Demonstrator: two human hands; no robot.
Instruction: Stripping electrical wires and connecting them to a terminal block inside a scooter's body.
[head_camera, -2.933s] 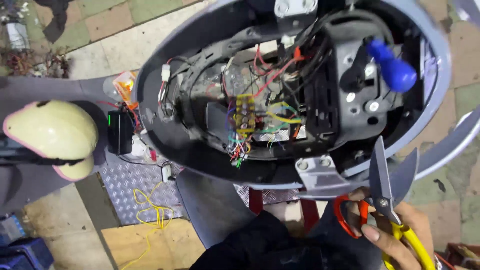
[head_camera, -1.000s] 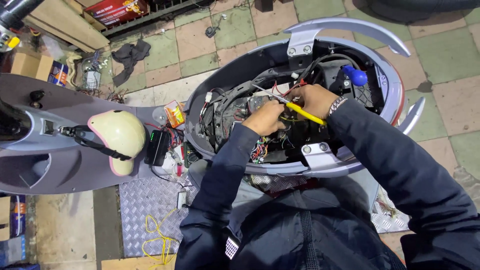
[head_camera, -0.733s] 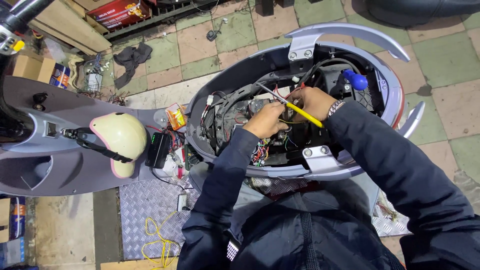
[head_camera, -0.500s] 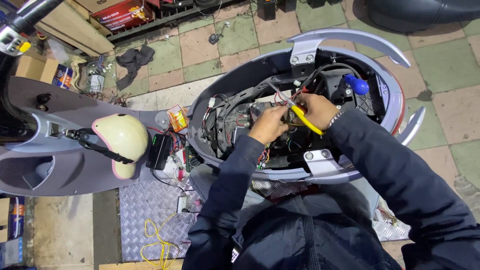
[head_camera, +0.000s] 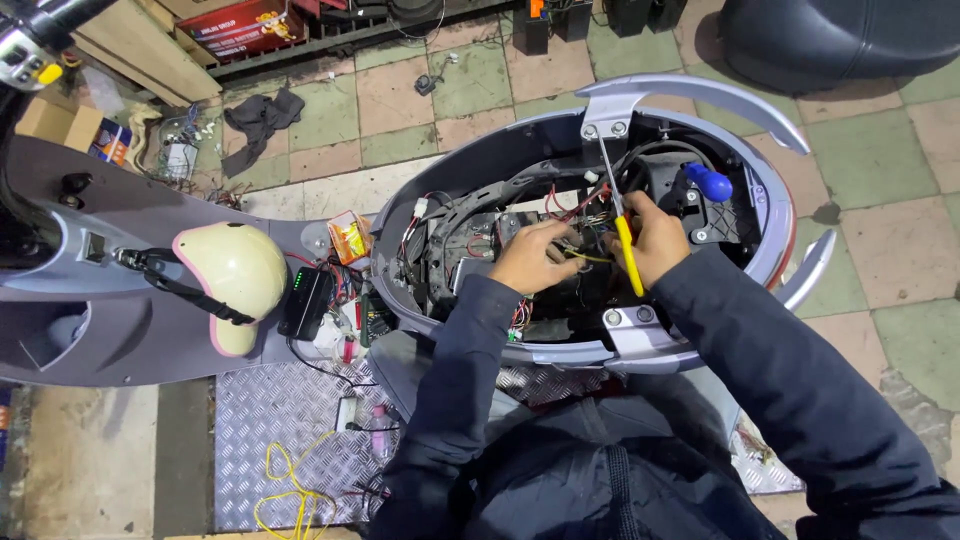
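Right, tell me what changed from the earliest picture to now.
The right hand came up from beside the scooter into the open compartment, still gripping the yellow-handled scissors, blades now pointing away over the wiring. The left hand, unseen at first, now reaches into the wires. The view pulled back. The helmet and blue knob stayed put.

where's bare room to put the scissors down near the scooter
Bare tread plate between the helmet and the yellow wire; bare tiles right of the scooter shell. Crowded: the wiring bay around both hands.
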